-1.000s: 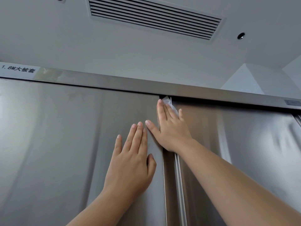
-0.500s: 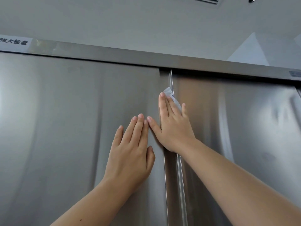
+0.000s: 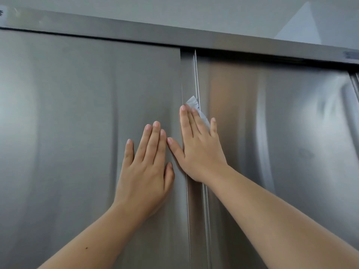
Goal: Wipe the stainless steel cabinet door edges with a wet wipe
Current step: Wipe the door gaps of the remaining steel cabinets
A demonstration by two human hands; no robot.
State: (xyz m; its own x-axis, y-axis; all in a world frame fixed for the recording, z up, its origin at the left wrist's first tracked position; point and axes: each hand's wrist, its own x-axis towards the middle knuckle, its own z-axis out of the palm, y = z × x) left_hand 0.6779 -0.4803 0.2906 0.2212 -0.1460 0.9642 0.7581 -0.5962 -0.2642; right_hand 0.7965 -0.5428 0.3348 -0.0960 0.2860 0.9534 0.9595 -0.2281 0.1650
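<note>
door edge [image 3: 196, 74] runs 12–6; wet wipe [image 3: 194, 105] pinned on it under flat right hand [image 3: 200, 148], poking out at 12; left hand [image 3: 147, 162] flat, empty, at 8 on left door [image 3: 77, 133], so right is nearer

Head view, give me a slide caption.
Right hand presses wet wipe on door edge; left hand flat on left door.

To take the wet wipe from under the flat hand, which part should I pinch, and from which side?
Probably the free corner of the wet wipe that sticks out above the right hand. Come from above, along the door edge: the rest lies pressed flat on the steel under straight fingers, so only that corner can be pinched.
</note>
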